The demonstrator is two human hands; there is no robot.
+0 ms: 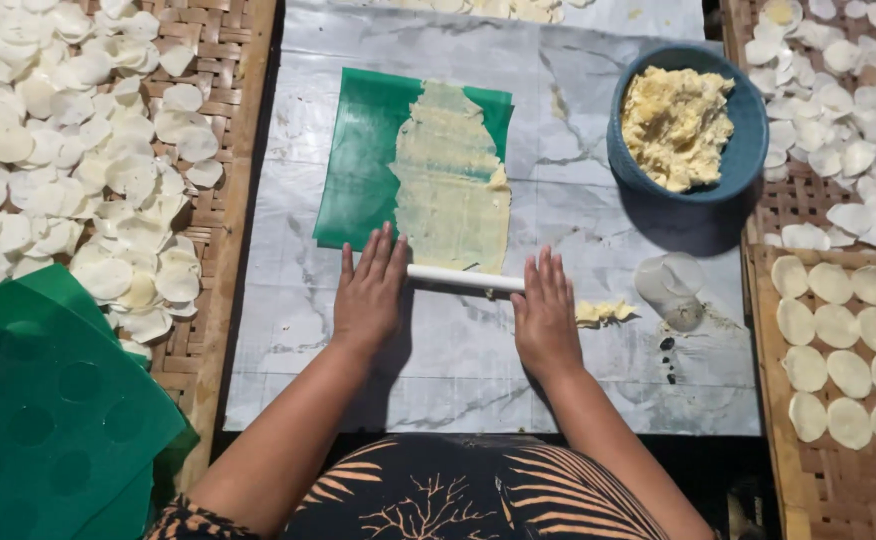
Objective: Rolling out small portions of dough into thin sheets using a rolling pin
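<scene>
On grey marbled surface, thin white rolling rod lies crosswise at near edge of flattened pale dough sheet. Dough sits on green plastic sheet, likely to stop sticking. Left hand and right hand flat, palms down on rod ends, fingers straight, close together, gripping nothing; rod under palms. Blue bowl of yellow dough right of rod, within reach.

Both arms reach forward — left hand and right hand flat, palms down, fingers extended.
</scene>
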